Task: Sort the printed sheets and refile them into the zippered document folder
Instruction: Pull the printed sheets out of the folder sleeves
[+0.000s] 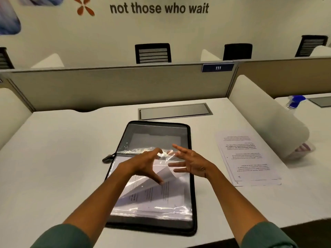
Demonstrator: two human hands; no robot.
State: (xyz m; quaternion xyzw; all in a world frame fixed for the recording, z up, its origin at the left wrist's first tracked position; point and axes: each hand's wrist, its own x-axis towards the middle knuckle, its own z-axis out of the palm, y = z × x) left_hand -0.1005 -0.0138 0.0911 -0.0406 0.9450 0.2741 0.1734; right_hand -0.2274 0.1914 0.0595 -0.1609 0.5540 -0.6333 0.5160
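Observation:
A black zippered document folder point(191, 185) lies open in the middle of the white desk, with clear plastic sleeves inside. Printed sheets point(157, 196) sit in the near half, one corner curled up. My left hand point(143, 163) hovers over the fold, thumb pressing on the lifted sheet and fingers pinching the clear sleeve point(168, 154). My right hand point(191, 161) is just to the right, fingers spread, touching the same crinkled plastic. A loose stack of printed sheets point(249, 158) lies on the desk right of the folder.
A grey cable hatch point(173, 111) is set into the desk behind the folder. A beige partition with a "111" plate point(217, 68) closes the back. A white curved divider point(268, 119) stands at the right, with a blue spray bottle point(295, 101) beyond it.

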